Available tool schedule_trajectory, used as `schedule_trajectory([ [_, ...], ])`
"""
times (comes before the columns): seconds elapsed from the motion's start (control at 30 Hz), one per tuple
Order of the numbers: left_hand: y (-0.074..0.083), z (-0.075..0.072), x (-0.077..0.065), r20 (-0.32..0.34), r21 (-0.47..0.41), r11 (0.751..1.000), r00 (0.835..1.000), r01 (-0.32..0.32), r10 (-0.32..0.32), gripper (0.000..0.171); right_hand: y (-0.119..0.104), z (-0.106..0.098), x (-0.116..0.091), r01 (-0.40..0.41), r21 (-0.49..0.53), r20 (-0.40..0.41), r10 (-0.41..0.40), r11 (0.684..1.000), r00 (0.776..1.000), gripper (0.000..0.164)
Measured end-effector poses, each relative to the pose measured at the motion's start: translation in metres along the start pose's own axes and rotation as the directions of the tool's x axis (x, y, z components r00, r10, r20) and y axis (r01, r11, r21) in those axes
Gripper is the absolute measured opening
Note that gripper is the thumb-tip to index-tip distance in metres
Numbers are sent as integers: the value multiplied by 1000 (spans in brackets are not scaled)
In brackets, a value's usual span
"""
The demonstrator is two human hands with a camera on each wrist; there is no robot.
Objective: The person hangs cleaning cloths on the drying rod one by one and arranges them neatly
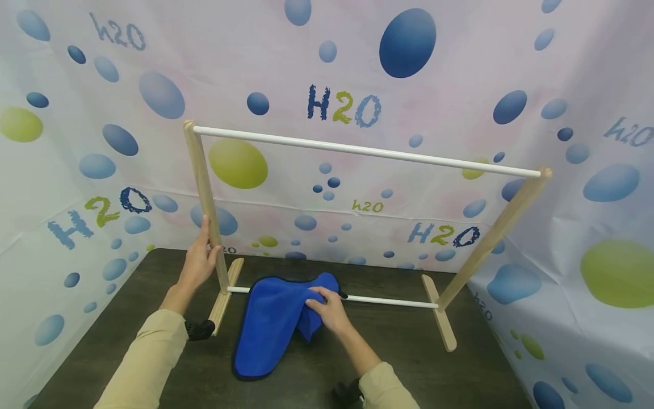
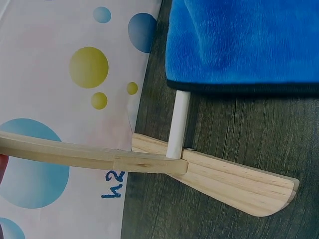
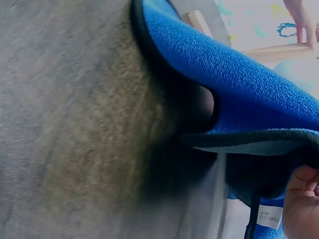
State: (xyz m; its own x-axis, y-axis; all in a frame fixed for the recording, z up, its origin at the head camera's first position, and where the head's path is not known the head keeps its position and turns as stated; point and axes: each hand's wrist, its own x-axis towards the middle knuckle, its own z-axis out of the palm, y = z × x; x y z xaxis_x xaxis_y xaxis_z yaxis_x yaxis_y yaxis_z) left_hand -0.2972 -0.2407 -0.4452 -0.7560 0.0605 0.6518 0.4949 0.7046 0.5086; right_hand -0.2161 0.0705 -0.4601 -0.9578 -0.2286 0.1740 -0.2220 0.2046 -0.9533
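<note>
A blue plush towel (image 1: 268, 326) with dark edging drapes over the lower white rod (image 1: 390, 301) of a wooden rack, one end spread toward the front. With thumb and fingers my right hand (image 1: 332, 313) pinches the towel near its right side. Seen from the right wrist, the towel (image 3: 239, 74) is folded over, its dark edge raised, and a white label (image 3: 269, 217) shows beside the thumb. My left hand (image 1: 196, 264) holds the rack's left wooden post (image 1: 201, 170), fingers on one side and thumb on the other. The left wrist view shows only a sliver of that hand.
An upper white rod (image 1: 357, 150) joins the tops of both posts. The right post (image 1: 490, 244) stands on a wooden foot (image 1: 441, 318), the left one on another foot (image 1: 225, 304). Behind the dark table (image 1: 388, 363) hangs a bubble-patterned curtain (image 1: 449, 113).
</note>
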Motion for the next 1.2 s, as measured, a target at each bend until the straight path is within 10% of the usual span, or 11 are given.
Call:
schedule_trajectory([
  [0.4, -1, -1, 0, 10, -14, 1000, 1000, 5, -5, 96, -3, -10, 17, -4, 108, -27, 6, 994, 1000, 29],
  [1.2, -1, 0, -1, -13, 5, 1000, 1000, -10, 10, 96, -93, -35, 12, 122, 268, -225, -61, 956, 973, 27],
])
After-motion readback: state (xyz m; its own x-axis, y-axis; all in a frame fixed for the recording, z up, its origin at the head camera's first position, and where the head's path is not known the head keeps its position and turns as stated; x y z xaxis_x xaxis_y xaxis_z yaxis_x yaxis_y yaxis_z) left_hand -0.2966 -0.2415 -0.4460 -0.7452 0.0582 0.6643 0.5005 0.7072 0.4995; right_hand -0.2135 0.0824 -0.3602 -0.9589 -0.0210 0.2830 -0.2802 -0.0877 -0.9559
